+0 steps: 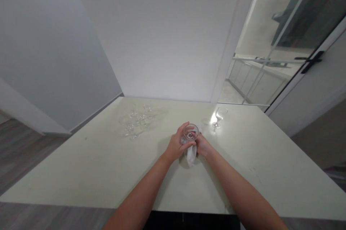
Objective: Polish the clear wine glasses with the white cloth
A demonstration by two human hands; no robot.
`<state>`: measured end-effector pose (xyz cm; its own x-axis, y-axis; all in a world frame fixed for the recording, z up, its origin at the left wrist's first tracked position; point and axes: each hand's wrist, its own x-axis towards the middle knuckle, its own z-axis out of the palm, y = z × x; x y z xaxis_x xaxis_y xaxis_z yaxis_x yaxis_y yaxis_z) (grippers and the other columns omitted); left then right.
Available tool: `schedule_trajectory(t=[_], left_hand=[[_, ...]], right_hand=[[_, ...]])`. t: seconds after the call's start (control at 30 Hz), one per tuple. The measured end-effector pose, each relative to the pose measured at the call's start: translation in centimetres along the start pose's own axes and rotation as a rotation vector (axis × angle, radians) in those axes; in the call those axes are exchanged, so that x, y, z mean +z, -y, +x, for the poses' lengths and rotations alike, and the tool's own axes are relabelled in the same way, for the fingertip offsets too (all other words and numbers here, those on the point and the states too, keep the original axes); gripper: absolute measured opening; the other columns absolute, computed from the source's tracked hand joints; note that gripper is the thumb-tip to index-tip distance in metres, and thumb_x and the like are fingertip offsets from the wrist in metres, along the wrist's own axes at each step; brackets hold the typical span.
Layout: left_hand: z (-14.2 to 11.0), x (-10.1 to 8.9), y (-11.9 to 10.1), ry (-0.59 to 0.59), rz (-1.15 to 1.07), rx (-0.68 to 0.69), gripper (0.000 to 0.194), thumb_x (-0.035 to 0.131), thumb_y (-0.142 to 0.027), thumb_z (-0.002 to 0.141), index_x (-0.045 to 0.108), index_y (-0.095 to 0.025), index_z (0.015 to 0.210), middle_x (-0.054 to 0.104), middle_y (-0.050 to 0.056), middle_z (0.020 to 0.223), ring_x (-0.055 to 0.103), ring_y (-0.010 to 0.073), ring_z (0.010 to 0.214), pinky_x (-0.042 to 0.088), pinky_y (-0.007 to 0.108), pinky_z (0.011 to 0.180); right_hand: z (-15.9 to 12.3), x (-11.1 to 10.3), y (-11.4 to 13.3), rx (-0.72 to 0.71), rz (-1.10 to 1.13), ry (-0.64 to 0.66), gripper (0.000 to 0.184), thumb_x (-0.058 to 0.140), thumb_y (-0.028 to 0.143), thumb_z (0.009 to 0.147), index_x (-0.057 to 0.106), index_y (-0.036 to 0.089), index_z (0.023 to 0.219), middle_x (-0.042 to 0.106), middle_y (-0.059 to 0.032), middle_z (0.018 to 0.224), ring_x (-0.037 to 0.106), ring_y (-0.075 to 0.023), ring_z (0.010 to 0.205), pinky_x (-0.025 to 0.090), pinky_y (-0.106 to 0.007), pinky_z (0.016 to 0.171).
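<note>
Above the middle of the table I hold a clear stemmed glass, its round rim turned up toward me. My left hand is wrapped around the side of its bowl, thumb in front and fingers behind. My right hand is closed lower down on the right, gripping a white cloth that hangs below the glass. The cloth seems to be against the glass's lower part; my fingers hide the stem and foot. Another stemmed glass stands by itself on the table to the right of my hands.
Several clear stemmed glasses stand grouped on the table's left side. The pale table reaches back to a white wall. A glazed door with a black handle is at the right. Something black is at the near edge.
</note>
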<state>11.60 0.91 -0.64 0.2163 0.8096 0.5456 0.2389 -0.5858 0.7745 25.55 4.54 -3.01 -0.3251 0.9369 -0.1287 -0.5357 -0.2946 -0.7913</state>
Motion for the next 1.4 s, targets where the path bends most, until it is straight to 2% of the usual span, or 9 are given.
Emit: schedule_trajectory(t=[0.2,0.3,0.4,0.53,0.63,0.8,1.03,1.2,1.4], left_hand=[[0.0,0.2,0.2,-0.007,0.041,0.050,0.080,0.072,-0.046,0.083,0.033,-0.023,0.149,0.063,0.013,0.128,0.061,0.0272,0.117,0.045,0.043,0.104],[0.3,-0.1,0.5,-0.096,0.236,0.152,0.074,0.069,-0.046,0.085,0.037,-0.023,0.148,0.060,0.014,0.129,0.058,0.0280,0.118,0.043,0.043,0.102],[0.6,-0.8,0.6,-0.242,0.544,0.126,0.060,0.063,-0.044,0.089,0.047,-0.024,0.143,0.058,0.015,0.128,0.054,0.0296,0.120,0.038,0.044,0.102],[1.0,-1.1,0.4,-0.298,0.792,-0.062,0.056,0.060,-0.039,0.090,0.048,-0.027,0.144,0.057,0.014,0.125,0.053,0.0303,0.114,0.035,0.046,0.097],[1.0,-0.6,0.5,-0.197,0.836,-0.061,0.059,0.062,-0.034,0.088,0.047,-0.030,0.145,0.058,0.013,0.126,0.054,0.0305,0.113,0.034,0.046,0.097],[0.7,0.0,0.8,-0.116,0.728,0.024,0.073,0.065,-0.033,0.085,0.034,-0.021,0.150,0.061,0.016,0.130,0.056,0.0308,0.116,0.031,0.048,0.102],[0.8,-0.7,0.1,0.144,0.704,0.220,0.053,0.065,-0.028,0.086,0.051,-0.023,0.137,0.062,0.012,0.131,0.055,0.0278,0.121,0.029,0.047,0.110],[0.8,-0.8,-0.1,0.152,0.669,0.265,0.059,0.068,-0.045,0.083,0.054,-0.023,0.136,0.063,0.013,0.130,0.055,0.0296,0.121,0.028,0.051,0.113],[1.1,-0.7,0.6,0.093,0.668,0.290,0.061,0.066,-0.058,0.083,0.057,-0.021,0.130,0.066,0.014,0.123,0.059,0.0298,0.118,0.028,0.050,0.115]], right_hand=[[-0.7,0.5,0.5,-0.126,-0.174,0.020,0.028,0.081,0.034,0.063,0.071,0.018,0.083,0.075,-0.0055,0.079,0.070,-0.0221,0.079,0.054,-0.030,0.072],[-0.6,0.6,0.9,-0.154,-0.234,-0.130,0.033,0.081,0.037,0.062,0.070,0.019,0.087,0.075,-0.0047,0.081,0.070,-0.0244,0.085,0.054,-0.033,0.077],[-0.5,0.5,1.8,-0.199,-0.116,-0.244,0.047,0.070,0.063,0.067,0.070,0.021,0.090,0.076,-0.0065,0.090,0.069,-0.0271,0.096,0.054,-0.037,0.082],[-0.9,0.5,3.0,-0.200,0.043,0.014,0.078,0.037,0.087,0.074,0.070,0.023,0.102,0.074,-0.0088,0.106,0.064,-0.0292,0.113,0.053,-0.042,0.089],[-1.1,0.9,2.9,-0.121,0.032,0.077,0.070,0.045,0.083,0.074,0.071,0.024,0.101,0.075,-0.0076,0.103,0.064,-0.0287,0.112,0.054,-0.041,0.088],[-1.1,1.1,1.7,-0.086,-0.069,-0.007,0.038,0.071,0.057,0.067,0.071,0.022,0.083,0.076,-0.0067,0.088,0.067,-0.0283,0.100,0.055,-0.038,0.082],[0.1,-2.0,0.4,-0.178,-0.295,-0.096,0.017,0.079,0.027,0.058,0.069,0.022,0.071,0.070,-0.0015,0.068,0.066,-0.0244,0.087,0.052,-0.037,0.085],[1.3,-4.0,-1.0,-0.200,-0.378,-0.174,0.015,0.079,0.020,0.053,0.067,0.023,0.062,0.066,0.0006,0.062,0.063,-0.0229,0.078,0.051,-0.037,0.081],[0.8,-3.5,0.2,-0.197,-0.455,-0.117,0.017,0.079,0.023,0.052,0.070,0.025,0.067,0.073,-0.0014,0.081,0.063,-0.0258,0.092,0.047,-0.040,0.095]])
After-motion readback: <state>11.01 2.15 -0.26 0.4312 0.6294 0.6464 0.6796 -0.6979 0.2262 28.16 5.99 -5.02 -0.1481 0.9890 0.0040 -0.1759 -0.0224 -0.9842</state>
